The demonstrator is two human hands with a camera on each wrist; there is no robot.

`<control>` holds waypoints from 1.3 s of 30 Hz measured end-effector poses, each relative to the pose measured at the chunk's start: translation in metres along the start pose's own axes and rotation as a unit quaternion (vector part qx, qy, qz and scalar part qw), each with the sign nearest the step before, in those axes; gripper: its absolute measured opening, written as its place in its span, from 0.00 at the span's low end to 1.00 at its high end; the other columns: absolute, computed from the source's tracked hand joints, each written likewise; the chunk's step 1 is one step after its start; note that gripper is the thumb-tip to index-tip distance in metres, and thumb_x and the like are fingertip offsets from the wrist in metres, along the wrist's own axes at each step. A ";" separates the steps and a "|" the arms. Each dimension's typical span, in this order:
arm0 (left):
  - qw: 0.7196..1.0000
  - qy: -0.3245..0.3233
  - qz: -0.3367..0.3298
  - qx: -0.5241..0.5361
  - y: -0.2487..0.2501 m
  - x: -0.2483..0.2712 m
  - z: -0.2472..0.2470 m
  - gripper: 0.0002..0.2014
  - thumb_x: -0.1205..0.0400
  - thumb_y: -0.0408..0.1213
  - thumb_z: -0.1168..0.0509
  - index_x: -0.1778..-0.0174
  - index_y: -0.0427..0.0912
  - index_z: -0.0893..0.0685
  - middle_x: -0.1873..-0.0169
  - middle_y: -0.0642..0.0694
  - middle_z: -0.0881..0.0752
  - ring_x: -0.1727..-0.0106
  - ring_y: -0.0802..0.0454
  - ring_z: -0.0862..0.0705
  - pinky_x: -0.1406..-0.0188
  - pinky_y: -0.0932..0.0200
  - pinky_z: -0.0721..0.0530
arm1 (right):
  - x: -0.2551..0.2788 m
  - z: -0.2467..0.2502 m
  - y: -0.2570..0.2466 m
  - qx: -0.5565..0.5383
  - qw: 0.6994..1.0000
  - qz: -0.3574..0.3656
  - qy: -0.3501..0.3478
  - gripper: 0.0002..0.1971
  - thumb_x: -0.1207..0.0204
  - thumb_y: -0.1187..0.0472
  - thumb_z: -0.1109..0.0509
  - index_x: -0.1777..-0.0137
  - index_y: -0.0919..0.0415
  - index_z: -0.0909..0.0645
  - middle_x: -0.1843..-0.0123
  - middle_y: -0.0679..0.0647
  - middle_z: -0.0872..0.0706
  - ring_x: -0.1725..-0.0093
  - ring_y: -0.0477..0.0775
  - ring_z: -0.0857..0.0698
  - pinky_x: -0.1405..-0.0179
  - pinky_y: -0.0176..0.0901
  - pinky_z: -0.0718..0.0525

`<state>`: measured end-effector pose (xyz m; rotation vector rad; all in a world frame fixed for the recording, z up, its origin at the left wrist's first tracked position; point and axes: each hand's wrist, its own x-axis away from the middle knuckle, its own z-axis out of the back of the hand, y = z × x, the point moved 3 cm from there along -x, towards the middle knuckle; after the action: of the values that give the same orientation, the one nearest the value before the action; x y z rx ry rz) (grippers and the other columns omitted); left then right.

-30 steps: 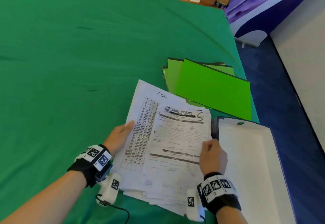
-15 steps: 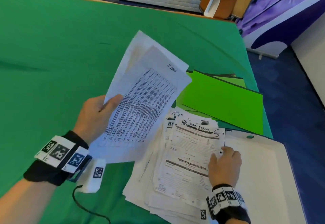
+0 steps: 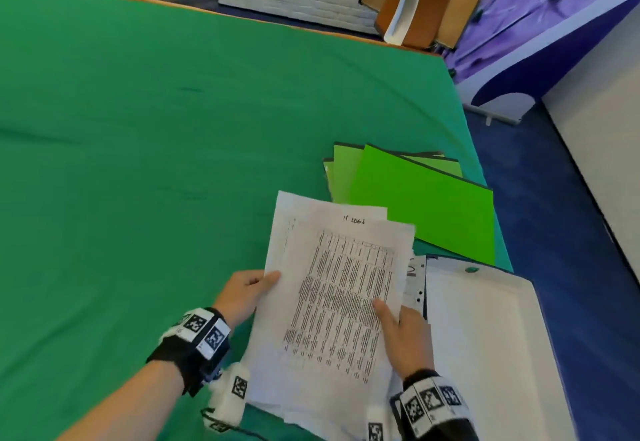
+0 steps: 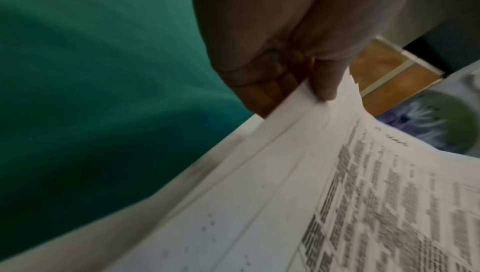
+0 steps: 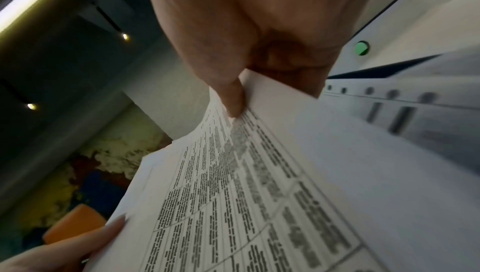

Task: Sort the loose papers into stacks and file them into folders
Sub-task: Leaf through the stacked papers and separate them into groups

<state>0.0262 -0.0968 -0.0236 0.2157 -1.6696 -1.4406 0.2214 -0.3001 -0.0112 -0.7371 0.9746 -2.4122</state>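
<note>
Head view, both hands (image 3: 242,293) (image 3: 403,331) grip papers (image 3: 341,288), hiding stack, print blurred.

Tabletop (image 3: 263,24) draped in a green cloth (image 3: 173,136), faintly creased, with a thin strip of bare wood showing along the far edge. Close to the right edge, about midway along it, a fanned stack of bright green folders (image 3: 426,208), lying flat and overlapping one another, dark trim at their borders. Just nearer than those, at the near right corner, an open white box file (image 3: 485,343), dark-edged, with a small green dot by its far rim. Beside its left side, by the near edge, a loose pile of white papers (image 3: 304,411), edges uneven, mostly hidden from above.
</note>
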 end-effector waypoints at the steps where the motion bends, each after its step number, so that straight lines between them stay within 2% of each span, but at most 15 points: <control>1: 1.000 0.000 0.012 -0.003 -0.013 -0.003 -0.001 0.28 0.21 0.52 0.31 0.54 0.23 0.14 0.58 0.33 0.09 0.54 0.35 0.10 0.44 0.36 0.14 | 0.001 -0.002 0.008 0.022 1.000 -0.016 -0.003 0.19 0.20 0.44 0.36 0.55 0.60 0.14 0.54 0.52 0.10 0.55 0.52 0.13 0.53 0.43 0.16; 3: 1.000 0.016 0.021 -0.007 -0.041 -0.016 0.002 0.39 0.32 0.65 0.25 0.58 0.23 0.14 0.61 0.30 0.11 0.61 0.40 0.14 0.49 0.40 0.14 | 0.004 -0.002 0.018 0.036 0.999 -0.033 0.017 0.16 0.17 0.49 0.36 0.56 0.60 0.16 0.56 0.52 0.12 0.54 0.55 0.14 0.55 0.42 0.18; 6: 0.999 0.043 0.028 -0.017 -0.073 -0.034 0.004 0.41 0.45 0.76 0.25 0.63 0.35 0.13 0.67 0.41 0.19 0.64 0.48 0.21 0.58 0.51 0.23 | 0.009 0.015 0.022 0.045 0.988 -0.054 0.135 0.05 0.19 0.59 0.32 0.51 0.61 0.19 0.59 0.52 0.17 0.55 0.58 0.18 0.57 0.37 0.27; 10: 0.996 0.079 0.031 -0.016 -0.072 -0.038 0.006 0.52 0.47 0.79 0.28 0.61 0.23 0.17 0.69 0.39 0.18 0.68 0.47 0.22 0.63 0.53 0.24 | 0.014 0.032 0.033 -0.012 0.977 -0.074 0.200 0.08 0.22 0.57 0.28 0.56 0.62 0.18 0.63 0.51 0.16 0.56 0.59 0.15 0.55 0.42 0.26; 13: 0.996 0.078 0.033 -0.042 -0.056 -0.032 0.001 0.35 0.35 0.65 0.25 0.58 0.30 0.12 0.65 0.31 0.11 0.69 0.38 0.16 0.62 0.46 0.15 | 0.018 0.038 0.044 -0.056 0.970 -0.071 0.224 0.09 0.20 0.55 0.31 0.58 0.60 0.18 0.63 0.52 0.14 0.58 0.57 0.16 0.55 0.44 0.24; 14: 0.995 0.079 0.029 -0.055 -0.050 -0.030 -0.001 0.26 0.30 0.57 0.25 0.57 0.33 0.11 0.62 0.32 0.10 0.65 0.33 0.13 0.58 0.40 0.11 | 0.019 0.038 0.047 -0.070 0.970 -0.068 0.222 0.10 0.19 0.54 0.33 0.59 0.59 0.18 0.64 0.54 0.14 0.59 0.58 0.16 0.56 0.44 0.23; 16: 0.995 0.073 0.021 -0.069 -0.039 -0.025 -0.008 0.12 0.25 0.44 0.24 0.53 0.40 0.10 0.60 0.40 0.08 0.58 0.36 0.10 0.53 0.37 0.11 | 0.022 0.036 0.046 -0.112 0.974 -0.069 0.186 0.12 0.17 0.54 0.36 0.59 0.58 0.18 0.64 0.57 0.15 0.61 0.57 0.19 0.59 0.45 0.24; 18: 0.995 0.061 0.015 -0.071 -0.034 -0.024 -0.017 0.14 0.27 0.40 0.21 0.48 0.44 0.12 0.55 0.49 0.08 0.55 0.48 0.09 0.50 0.47 0.11 | 0.025 0.033 0.040 -0.167 0.975 -0.071 0.130 0.11 0.16 0.55 0.36 0.57 0.59 0.18 0.60 0.54 0.14 0.59 0.53 0.19 0.57 0.41 0.23; 20: 0.994 0.061 0.017 -0.084 -0.033 -0.022 -0.024 0.18 0.30 0.39 0.19 0.46 0.45 0.15 0.54 0.52 0.10 0.54 0.54 0.11 0.54 0.55 0.13 | 0.025 0.032 0.037 -0.174 0.978 -0.067 0.092 0.09 0.17 0.55 0.36 0.54 0.57 0.17 0.54 0.50 0.11 0.52 0.49 0.16 0.50 0.40 0.21; 23: 0.990 0.084 0.026 -0.109 -0.032 -0.020 -0.027 0.18 0.29 0.36 0.19 0.47 0.44 0.17 0.56 0.52 0.11 0.57 0.56 0.12 0.63 0.65 0.18 | 0.020 0.039 0.041 -0.175 0.976 -0.072 0.103 0.09 0.17 0.53 0.35 0.53 0.55 0.16 0.50 0.53 0.10 0.47 0.57 0.15 0.41 0.53 0.20; 25: 0.987 0.105 0.037 -0.115 -0.031 -0.020 -0.028 0.17 0.28 0.34 0.21 0.47 0.44 0.17 0.56 0.50 0.12 0.56 0.54 0.13 0.62 0.62 0.17 | 0.018 0.053 0.043 -0.163 0.971 -0.079 0.155 0.09 0.16 0.56 0.36 0.53 0.58 0.17 0.49 0.58 0.12 0.48 0.59 0.17 0.44 0.51 0.21; 28: 0.982 0.131 0.040 -0.126 -0.029 -0.021 -0.025 0.17 0.27 0.34 0.21 0.48 0.45 0.21 0.54 0.48 0.13 0.53 0.48 0.13 0.52 0.54 0.14 | 0.019 0.085 0.039 -0.114 0.941 -0.087 0.308 0.09 0.14 0.57 0.40 0.48 0.61 0.20 0.49 0.60 0.16 0.50 0.59 0.21 0.49 0.47 0.25; 31: 0.983 0.130 0.033 -0.122 -0.030 -0.021 -0.025 0.19 0.28 0.34 0.21 0.47 0.45 0.23 0.53 0.49 0.16 0.53 0.49 0.15 0.56 0.57 0.17 | 0.026 0.111 0.030 -0.064 0.901 -0.077 0.421 0.14 0.13 0.56 0.44 0.41 0.65 0.22 0.48 0.64 0.17 0.51 0.61 0.20 0.51 0.51 0.25; 35: 0.984 0.129 0.026 -0.120 -0.031 -0.021 -0.027 0.21 0.29 0.36 0.20 0.47 0.45 0.23 0.54 0.50 0.16 0.53 0.49 0.15 0.56 0.58 0.17 | 0.025 0.122 0.027 -0.052 0.895 -0.065 0.439 0.15 0.13 0.56 0.44 0.38 0.65 0.23 0.46 0.64 0.16 0.49 0.62 0.19 0.53 0.48 0.24; 39: 0.985 0.123 0.021 -0.123 -0.030 -0.022 -0.032 0.22 0.30 0.36 0.19 0.44 0.43 0.20 0.53 0.50 0.15 0.52 0.48 0.15 0.53 0.56 0.16 | 0.015 0.106 0.039 -0.036 0.928 -0.091 0.359 0.12 0.15 0.57 0.42 0.43 0.61 0.20 0.52 0.60 0.17 0.52 0.60 0.20 0.50 0.51 0.21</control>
<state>0.0495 -0.1144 -0.0625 0.2104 -1.2785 -1.5066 0.2824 -0.3870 0.0298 0.0814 1.3036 -2.8858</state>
